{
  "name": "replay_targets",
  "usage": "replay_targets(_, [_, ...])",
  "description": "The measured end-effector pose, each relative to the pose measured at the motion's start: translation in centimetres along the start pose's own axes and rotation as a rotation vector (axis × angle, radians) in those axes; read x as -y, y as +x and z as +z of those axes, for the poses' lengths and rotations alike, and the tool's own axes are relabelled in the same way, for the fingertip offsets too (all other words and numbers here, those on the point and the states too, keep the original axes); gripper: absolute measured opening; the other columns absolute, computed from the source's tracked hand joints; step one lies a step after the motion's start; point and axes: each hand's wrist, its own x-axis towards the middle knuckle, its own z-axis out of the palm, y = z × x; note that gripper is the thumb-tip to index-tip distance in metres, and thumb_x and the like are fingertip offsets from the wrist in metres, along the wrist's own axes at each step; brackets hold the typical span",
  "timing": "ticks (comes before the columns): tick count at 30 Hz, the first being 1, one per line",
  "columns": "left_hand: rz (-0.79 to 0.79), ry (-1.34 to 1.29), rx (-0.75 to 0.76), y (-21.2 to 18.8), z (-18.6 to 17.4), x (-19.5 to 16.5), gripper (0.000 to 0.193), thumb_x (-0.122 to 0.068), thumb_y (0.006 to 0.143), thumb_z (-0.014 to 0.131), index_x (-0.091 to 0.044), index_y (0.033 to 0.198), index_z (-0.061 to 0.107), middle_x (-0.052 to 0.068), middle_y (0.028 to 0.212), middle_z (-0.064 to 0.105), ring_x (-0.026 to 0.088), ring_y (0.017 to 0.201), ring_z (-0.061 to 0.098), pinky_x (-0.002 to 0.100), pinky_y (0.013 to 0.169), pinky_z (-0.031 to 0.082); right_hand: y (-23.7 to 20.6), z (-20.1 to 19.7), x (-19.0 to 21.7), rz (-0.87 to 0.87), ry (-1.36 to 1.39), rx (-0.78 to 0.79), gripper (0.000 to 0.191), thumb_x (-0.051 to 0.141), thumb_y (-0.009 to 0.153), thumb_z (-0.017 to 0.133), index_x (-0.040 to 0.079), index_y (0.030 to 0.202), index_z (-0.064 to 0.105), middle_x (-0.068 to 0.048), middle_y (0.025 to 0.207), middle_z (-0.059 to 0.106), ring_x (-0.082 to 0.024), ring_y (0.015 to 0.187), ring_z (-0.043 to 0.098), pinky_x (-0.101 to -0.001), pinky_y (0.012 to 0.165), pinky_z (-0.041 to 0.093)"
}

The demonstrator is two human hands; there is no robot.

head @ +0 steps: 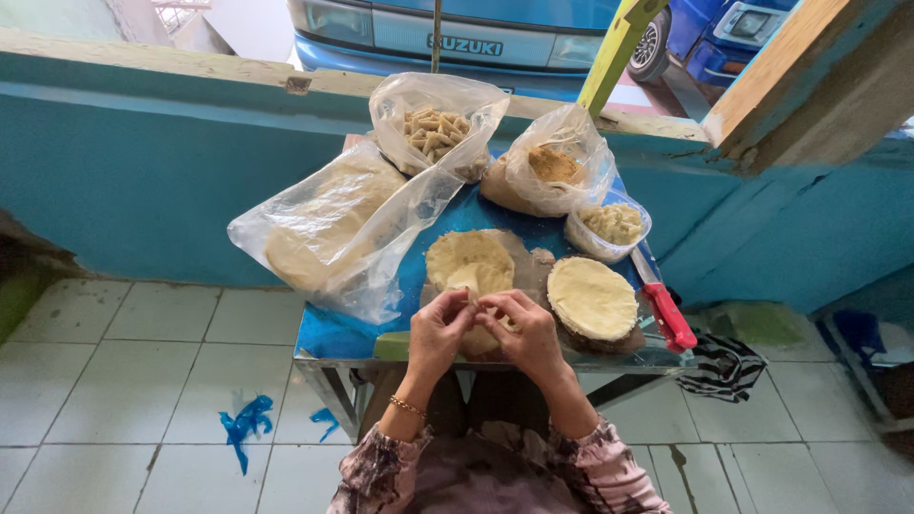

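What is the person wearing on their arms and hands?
Both hands are bare, with no gloves. The left hand has a thin gold-coloured chain bracelet at the wrist. The right hand wears nothing visible. Both sleeves are loose, gathered at the cuffs, in a mottled pink-and-grey print.

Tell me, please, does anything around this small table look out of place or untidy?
Torn blue plastic scraps lie on the tiled floor left of the table, and the red-handled knife sits at its right edge, handle overhanging. The hands' work looks orderly.

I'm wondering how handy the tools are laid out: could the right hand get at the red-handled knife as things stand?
Probably yes. The red-handled knife lies at the table's right edge beside the round dough disc, handle toward the person, nothing on it. The right hand is busy pinching dough with the left hand.
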Motion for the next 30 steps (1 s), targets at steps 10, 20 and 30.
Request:
replay_targets(10, [0.173,0.232,0.064,-0.6,0.1,-2.4,0.026,-0.007,0.089,0.074,0.000,0.115,0.073,0.007,0.088,0.080,0.008,0.080,0.076,0.024,0.070,0.060,-0.3,0.1,-2.9,0.241,0.264,0.015,0.012,0.010,0.090,0.074,0.001,0.097,0.075,-0.005,0.091,0.075,-0.011,0.077,0.069,-0.0257,0.065,0.055])
replay_targets(20, [-0.067,-0.098,0.012,-0.3,0.2,-0.7,0.023,-0.008,0.092,0.067,0.001,0.112,0.073,0.003,0.095,0.075,0.005,0.081,0.069,0.022,0.068,0.055,-1.5,2.2,-6.0,0.677,1.095,0.004,0.016,0.016,0.099,0.063,0.002,0.107,0.064,-0.005,0.089,0.070,-0.014,0.075,0.069,-0.0262,0.067,0.056])
replay_targets(30, [0.184,0.286,-0.033,1.1,1.2,-4.9,0.024,-0.006,0.090,0.066,-0.005,0.110,0.078,0.007,0.084,0.072,0.011,0.067,0.062,0.027,0.062,0.052,-1.3,1.6,-7.1,0.722,1.375,-0.080,0.019,0.020,0.102,0.062,0.006,0.115,0.064,-0.005,0.099,0.070,-0.016,0.087,0.069,-0.0316,0.077,0.056])
